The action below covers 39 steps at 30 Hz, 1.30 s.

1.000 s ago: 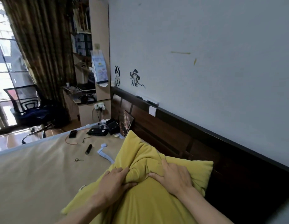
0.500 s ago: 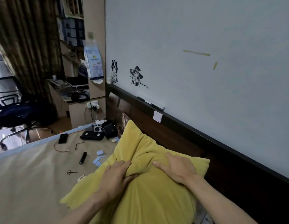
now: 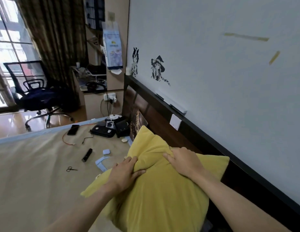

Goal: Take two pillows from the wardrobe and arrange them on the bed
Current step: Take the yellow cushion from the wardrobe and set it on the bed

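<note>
Both hands on the yellow pillow at the headboard

Now my left hand (image 3: pixel 125 175) pinches a fold of the pillow (image 3: pixel 156 195), thumb on the near side and fingers curled over the ridge of cloth. My right hand (image 3: pixel 183 163) lies spread on the pillow's upper part, palm down, fingers pressing into the fabric; it grips nothing that I can see, it just pushes. Between the two hands the cover bunches into a soft hump.

The pillow lies on the bed (image 3: pixel 28 173) at the head end, tilted, with its far corner pointing up along the dark headboard (image 3: pixel 162 129) and its right edge just beside that board. I see only this one pillow.

Left of the pillow, on the tan sheet, small things lie scattered: scissors (image 3: pixel 71 169), a black stick-shaped object (image 3: pixel 87 154), a small white case (image 3: pixel 106 151), a phone (image 3: pixel 73 129) with a red wire (image 3: pixel 65 139) near it, and a black pouch (image 3: pixel 103 131) by the bed's far corner. A pale strap (image 3: pixel 100 163) lies just beside my left hand.

Above the headboard the wall (image 3: pixel 213 81) carries two black stickers (image 3: pixel 157 69). Beyond the bed stand an office chair (image 3: pixel 33 91) and curtains (image 3: pixel 53 39) at the window.
</note>
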{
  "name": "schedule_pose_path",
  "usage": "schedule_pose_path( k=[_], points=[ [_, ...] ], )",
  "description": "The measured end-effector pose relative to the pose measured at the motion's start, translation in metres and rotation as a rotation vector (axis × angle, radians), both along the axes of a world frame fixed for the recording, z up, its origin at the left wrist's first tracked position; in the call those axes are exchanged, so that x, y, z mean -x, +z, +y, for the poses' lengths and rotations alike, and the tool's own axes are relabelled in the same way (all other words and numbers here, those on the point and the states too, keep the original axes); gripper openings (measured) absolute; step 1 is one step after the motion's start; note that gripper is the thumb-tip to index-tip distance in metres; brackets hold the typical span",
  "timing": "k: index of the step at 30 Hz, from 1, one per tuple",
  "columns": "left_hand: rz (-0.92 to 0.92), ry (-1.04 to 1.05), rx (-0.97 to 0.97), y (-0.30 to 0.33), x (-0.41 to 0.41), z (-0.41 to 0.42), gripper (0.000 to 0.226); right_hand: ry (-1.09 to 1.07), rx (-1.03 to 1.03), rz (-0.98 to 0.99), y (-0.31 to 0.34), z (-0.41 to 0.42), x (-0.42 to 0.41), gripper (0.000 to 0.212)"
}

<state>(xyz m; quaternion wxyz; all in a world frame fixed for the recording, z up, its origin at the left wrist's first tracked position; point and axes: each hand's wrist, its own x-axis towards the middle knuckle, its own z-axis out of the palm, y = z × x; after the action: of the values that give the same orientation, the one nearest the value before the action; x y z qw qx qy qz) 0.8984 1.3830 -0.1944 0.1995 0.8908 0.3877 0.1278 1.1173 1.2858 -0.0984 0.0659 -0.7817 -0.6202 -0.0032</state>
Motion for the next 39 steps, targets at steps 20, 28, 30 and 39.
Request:
schedule_pose_path(
  k=[20, 28, 30, 39],
  points=[
    [-0.047, 0.136, 0.482, -0.271, -0.279, 0.059, 0.066, 0.031, -0.07, -0.225, -0.257, 0.039, -0.152, 0.026],
    [-0.363, 0.284, 0.496, -0.247, -0.27, 0.056, 0.07, -0.235, -0.224, -0.345, -0.196, 0.095, -0.195, 0.076],
    [-0.37, 0.289, 0.496, -0.249, -0.266, 0.05, 0.07, -0.314, -0.13, -0.377, -0.195, 0.095, -0.204, 0.086],
    [-0.435, 0.198, 0.402, -0.224, -0.258, 0.031, 0.078, -0.292, -0.19, -0.235, -0.169, 0.105, -0.22, 0.046]
  ],
)
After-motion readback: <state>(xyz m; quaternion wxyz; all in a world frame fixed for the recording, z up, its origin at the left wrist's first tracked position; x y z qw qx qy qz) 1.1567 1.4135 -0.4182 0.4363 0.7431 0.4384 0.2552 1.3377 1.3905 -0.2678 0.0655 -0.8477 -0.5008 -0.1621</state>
